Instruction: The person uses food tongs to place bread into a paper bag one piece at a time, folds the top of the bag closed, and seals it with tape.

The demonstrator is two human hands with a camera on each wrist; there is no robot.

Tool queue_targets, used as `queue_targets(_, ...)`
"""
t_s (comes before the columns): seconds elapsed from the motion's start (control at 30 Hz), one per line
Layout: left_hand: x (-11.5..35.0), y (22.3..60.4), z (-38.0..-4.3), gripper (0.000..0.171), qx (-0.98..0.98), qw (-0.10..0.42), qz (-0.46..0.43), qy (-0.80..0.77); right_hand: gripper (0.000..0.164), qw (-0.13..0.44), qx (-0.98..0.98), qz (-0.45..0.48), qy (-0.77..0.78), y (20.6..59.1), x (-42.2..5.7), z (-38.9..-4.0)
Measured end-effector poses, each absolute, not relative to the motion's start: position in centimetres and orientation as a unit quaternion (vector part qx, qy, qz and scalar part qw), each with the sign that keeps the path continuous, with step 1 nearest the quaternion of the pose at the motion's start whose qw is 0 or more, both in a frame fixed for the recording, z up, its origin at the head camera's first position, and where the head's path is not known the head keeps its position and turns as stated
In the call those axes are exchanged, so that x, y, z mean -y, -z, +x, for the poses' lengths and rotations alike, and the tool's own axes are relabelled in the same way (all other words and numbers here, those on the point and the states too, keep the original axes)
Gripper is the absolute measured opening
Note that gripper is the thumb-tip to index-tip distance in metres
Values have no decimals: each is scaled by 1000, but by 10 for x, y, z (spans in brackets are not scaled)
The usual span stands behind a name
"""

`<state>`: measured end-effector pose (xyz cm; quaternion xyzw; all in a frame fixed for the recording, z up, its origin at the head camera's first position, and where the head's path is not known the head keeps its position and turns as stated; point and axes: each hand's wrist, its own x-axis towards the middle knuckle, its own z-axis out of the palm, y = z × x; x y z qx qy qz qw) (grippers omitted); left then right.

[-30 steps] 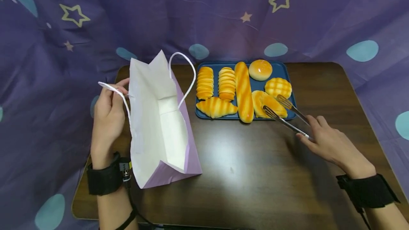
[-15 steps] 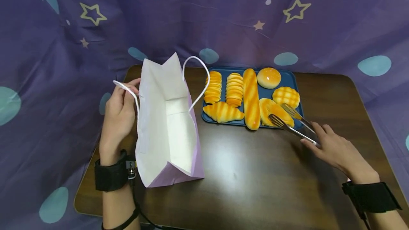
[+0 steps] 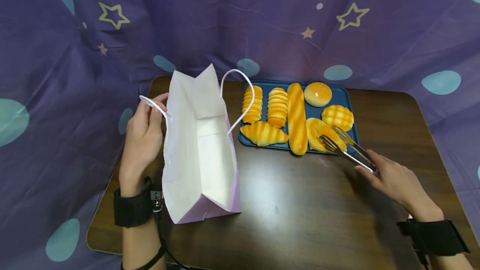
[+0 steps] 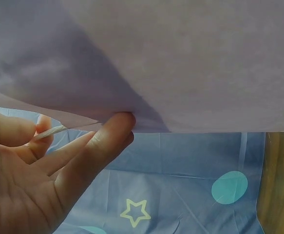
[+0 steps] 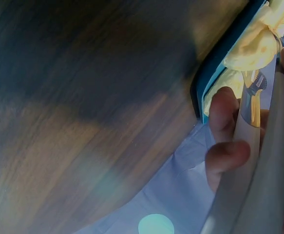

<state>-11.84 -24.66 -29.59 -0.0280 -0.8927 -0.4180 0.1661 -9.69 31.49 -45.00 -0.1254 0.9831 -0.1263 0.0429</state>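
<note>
My left hand [image 3: 144,136] pinches the white cord handle [image 4: 51,132] of a lilac paper bag [image 3: 180,157], one finger pressing its outer side. The bag stands upright, mouth wide, its white inside bare. In my right hand [image 3: 399,180] are metal tongs [image 3: 350,157], their spread tips at a round folded bread [image 3: 316,130] at the front right of a blue tray [image 3: 314,111]. One tip lies over the bread and the other by its right side; whether they squeeze it I cannot tell. The right wrist view shows fingers curled around the tongs [image 5: 249,131].
Also on the tray are a long loaf [image 3: 297,120], a croissant [image 3: 264,133], two ridged rolls [image 3: 277,107], a glossy bun [image 3: 318,94] and a grid-topped bun [image 3: 337,116]. The wooden table [image 3: 292,220] meets a purple starry curtain [image 3: 277,24] behind.
The whole head view has shifted right and slightly down, as the camera turned. The tong tips have come a little further around the folded bread. My left hand keeps its hold on the handle.
</note>
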Motion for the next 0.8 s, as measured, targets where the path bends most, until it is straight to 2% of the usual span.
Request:
queue_targets(0.17, 246, 296, -119, 34, 891, 173, -26, 420, 49, 20, -984, -117, 130, 447, -314, -97)
queue_targets(0.3, 247, 296, -119, 36, 891, 170, -27, 420, 49, 10, -984, -110, 139, 450, -313, -92)
queue_targets(0.4, 248, 293, -118, 39, 891, 170, -29, 419, 56, 8, -984, -99, 150, 451, -312, -90)
queue_targets(0.57, 248, 291, -117, 36, 888, 173, -39, 424, 59, -1, -982, -80, 169, 442, -305, -83)
queue_targets(0.8, 245, 297, -113, 35, 883, 173, -38, 435, 59, -90, -975, -108, 173, 396, -299, -85)
